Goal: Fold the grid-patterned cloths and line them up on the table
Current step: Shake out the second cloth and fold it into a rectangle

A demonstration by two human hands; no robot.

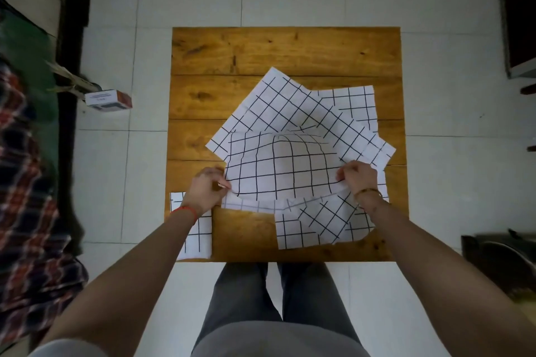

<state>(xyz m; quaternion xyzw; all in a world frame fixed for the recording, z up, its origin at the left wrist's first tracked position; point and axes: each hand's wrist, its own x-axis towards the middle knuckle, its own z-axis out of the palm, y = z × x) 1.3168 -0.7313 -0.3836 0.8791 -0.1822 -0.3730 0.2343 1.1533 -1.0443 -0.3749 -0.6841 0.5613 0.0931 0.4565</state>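
We pinch one cloth (278, 168) with left hand (206, 187) and right hand (359, 177); one folded cloth (200, 235) lies at seven o'clock; box (108, 100) lettering unreadable.

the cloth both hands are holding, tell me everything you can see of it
The white cloth with a black grid pattern looks like thin, soft fabric. It is partly lifted, its middle billowing up into a dome so the grid lines curve. The left hand pinches its near left corner and the right hand pinches its near right corner. It hangs over the middle of the wooden plank table, its far edge resting on other spread grid cloths beneath.
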